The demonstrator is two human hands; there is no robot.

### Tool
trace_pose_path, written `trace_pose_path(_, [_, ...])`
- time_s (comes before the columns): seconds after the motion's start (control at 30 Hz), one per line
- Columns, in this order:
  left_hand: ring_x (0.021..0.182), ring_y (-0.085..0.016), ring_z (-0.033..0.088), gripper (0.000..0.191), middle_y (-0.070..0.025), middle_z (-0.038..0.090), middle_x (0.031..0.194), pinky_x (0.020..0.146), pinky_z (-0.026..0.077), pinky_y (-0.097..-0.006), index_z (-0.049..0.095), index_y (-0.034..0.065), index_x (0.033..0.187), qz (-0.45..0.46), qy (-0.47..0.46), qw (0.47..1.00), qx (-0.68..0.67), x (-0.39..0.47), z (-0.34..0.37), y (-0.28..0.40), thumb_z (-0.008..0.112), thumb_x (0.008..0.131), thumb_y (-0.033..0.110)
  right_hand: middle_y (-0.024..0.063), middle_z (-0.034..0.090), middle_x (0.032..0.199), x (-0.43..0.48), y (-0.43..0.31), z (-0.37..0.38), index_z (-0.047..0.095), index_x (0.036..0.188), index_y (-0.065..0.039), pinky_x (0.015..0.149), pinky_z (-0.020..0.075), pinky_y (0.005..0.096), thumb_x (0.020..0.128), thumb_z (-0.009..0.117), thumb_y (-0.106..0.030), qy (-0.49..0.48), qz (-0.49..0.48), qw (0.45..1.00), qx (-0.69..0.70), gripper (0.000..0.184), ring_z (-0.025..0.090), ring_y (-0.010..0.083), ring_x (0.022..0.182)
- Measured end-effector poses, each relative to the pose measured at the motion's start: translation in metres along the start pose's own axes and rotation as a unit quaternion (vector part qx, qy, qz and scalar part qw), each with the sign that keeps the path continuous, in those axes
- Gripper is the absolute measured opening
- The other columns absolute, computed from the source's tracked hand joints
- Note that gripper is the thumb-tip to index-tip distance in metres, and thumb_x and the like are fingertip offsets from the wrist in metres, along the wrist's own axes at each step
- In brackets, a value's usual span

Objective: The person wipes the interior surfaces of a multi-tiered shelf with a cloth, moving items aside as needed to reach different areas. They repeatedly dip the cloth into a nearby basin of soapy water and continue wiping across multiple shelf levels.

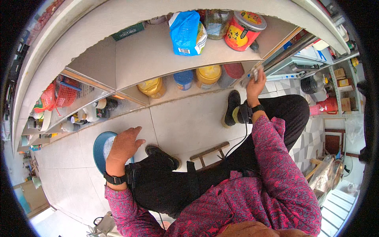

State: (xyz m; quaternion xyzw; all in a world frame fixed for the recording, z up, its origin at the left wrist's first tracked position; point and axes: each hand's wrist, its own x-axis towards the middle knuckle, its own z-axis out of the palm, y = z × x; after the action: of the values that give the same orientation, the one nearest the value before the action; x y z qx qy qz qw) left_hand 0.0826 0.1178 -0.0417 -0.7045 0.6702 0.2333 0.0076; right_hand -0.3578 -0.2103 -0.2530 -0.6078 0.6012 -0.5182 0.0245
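My right hand (255, 89) presses a crumpled, pale grey cloth (255, 73) against the right end post of a low shelf unit (142, 59). The hand partly covers the cloth. My left hand (123, 145) hovers by my knee, its thumb apart from the other fingers and nothing in its grasp. Below it on the tiled floor stands a blue plastic basin (99, 149) holding white suds. My hand and forearm hide part of that basin.
A blue bag (186, 34), a glass jar (218, 25) and a red tin (244, 31) stand on the upper shelf. Yellow-lidded tubs (208, 75) sit below. A wooden stool (208, 152) is under me. Metal-framed shelving (333, 86) rises at right.
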Motion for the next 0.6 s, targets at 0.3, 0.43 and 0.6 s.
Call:
trace_pose_path(0.3, [0.105, -0.039, 0.061, 0.046, -0.0200, 0.065, 0.116, 0.089, 0.050, -0.0472, 0.061, 0.0042, 0.124, 0.013, 0.027, 1.000, 0.001, 0.005, 0.005, -0.001, 0.066, 0.086, 0.030, 0.0095, 0.065, 0.102, -0.058, 0.016, -0.002, 0.062, 0.121, -0.004, 0.079, 0.0495, 0.0355, 0.091, 0.059, -0.007, -0.256, 0.375, 0.857, 0.244, 0.031, 0.062, 0.0241, 0.090])
trace_pose_path(0.43, [0.110, -0.038, 0.060, 0.046, -0.0199, 0.065, 0.118, 0.094, 0.049, -0.0459, 0.062, 0.0044, 0.124, -0.027, 0.029, 0.999, 0.001, -0.001, 0.005, -0.005, 0.066, 0.086, 0.031, 0.0051, 0.064, 0.110, -0.065, -0.096, -0.027, 0.058, 0.129, -0.003, 0.086, 0.0496, 0.0320, 0.092, 0.059, -0.002, -0.116, 0.436, 0.791, 0.413, 0.036, 0.061, 0.0190, 0.098])
trace_pose_path(0.6, [0.109, -0.039, 0.060, 0.046, -0.0210, 0.065, 0.118, 0.093, 0.049, -0.0459, 0.062, 0.0030, 0.123, -0.033, 0.044, 0.998, 0.001, -0.014, 0.005, -0.009, 0.066, 0.087, 0.030, 0.0059, 0.061, 0.118, -0.005, -0.148, -0.052, 0.051, 0.136, -0.002, 0.086, 0.0502, 0.0317, 0.092, 0.060, -0.001, -0.028, 0.304, 0.828, 0.470, 0.045, 0.059, 0.0175, 0.100])
